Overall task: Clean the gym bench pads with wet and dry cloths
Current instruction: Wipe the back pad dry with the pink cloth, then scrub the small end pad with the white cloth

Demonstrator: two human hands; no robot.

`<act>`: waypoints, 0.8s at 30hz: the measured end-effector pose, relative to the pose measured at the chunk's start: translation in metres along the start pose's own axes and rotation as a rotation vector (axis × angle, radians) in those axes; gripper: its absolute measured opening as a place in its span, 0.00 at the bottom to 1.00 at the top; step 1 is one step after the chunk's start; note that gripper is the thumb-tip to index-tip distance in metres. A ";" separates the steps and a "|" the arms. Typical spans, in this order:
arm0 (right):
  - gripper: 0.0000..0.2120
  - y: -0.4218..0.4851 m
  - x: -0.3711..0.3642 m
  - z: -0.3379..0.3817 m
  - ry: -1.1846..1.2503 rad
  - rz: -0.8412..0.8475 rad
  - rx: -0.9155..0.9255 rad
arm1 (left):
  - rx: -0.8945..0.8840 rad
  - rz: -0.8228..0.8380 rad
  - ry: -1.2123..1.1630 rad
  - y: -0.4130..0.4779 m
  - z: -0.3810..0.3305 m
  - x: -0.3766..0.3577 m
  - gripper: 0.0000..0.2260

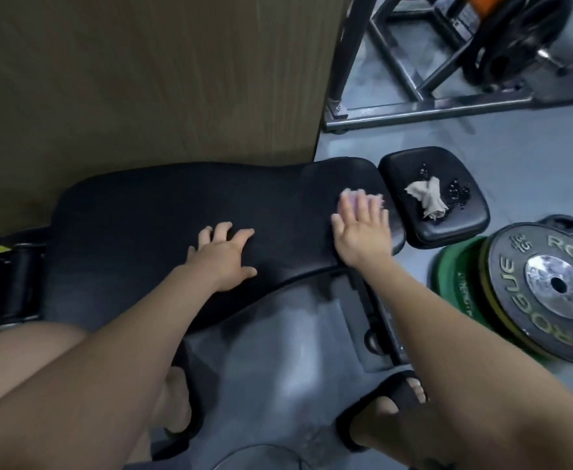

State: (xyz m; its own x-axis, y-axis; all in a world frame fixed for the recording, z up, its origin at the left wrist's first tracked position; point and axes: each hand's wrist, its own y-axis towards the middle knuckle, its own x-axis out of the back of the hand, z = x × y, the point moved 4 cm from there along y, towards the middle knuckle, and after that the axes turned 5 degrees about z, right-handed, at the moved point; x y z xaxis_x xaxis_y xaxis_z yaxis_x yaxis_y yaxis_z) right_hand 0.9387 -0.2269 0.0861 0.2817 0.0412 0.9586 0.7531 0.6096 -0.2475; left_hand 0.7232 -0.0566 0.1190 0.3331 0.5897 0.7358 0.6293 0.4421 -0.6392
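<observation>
The long black bench pad [142,215] runs across the middle of the view. My left hand [222,257] rests on its near side with fingers spread and slightly bent, holding nothing. My right hand [363,228] lies flat with straight fingers on a pink cloth [353,196] at the pad's right end; most of that cloth is hidden under the hand. On the small black seat pad [448,171] to the right lies a crumpled beige cloth [429,198], with water drops beside it.
A wooden panel [142,79] stands right behind the bench. Stacked weight plates [529,290] lie on the grey floor at the right. A steel rack frame [414,108] with a loaded plate stands at the back right. My sandalled feet [390,405] are under the bench edge.
</observation>
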 end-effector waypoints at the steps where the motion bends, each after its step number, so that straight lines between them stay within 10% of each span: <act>1: 0.28 -0.001 -0.006 0.022 -0.022 -0.003 0.114 | 0.023 0.012 -0.001 0.003 -0.003 0.001 0.36; 5: 0.27 -0.002 -0.013 0.045 -0.139 0.055 0.572 | 0.060 0.000 0.024 0.012 -0.011 0.004 0.38; 11: 0.29 0.082 0.015 0.004 -0.067 0.033 0.076 | 0.064 0.027 0.050 0.008 -0.009 0.007 0.39; 17: 0.28 0.034 0.007 0.071 0.011 0.164 0.376 | 0.127 0.035 0.162 -0.007 -0.036 0.022 0.34; 24: 0.17 -0.018 0.072 -0.034 0.118 0.049 0.380 | 0.017 -0.062 0.258 -0.042 -0.147 0.046 0.25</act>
State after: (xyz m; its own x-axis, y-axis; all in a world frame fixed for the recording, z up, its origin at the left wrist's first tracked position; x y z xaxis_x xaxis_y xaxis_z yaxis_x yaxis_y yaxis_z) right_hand 0.9659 -0.2620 0.1551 0.3947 -0.0001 0.9188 0.4700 0.8593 -0.2018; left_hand 0.8151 -0.1474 0.2125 0.4638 0.3702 0.8049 0.6426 0.4848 -0.5933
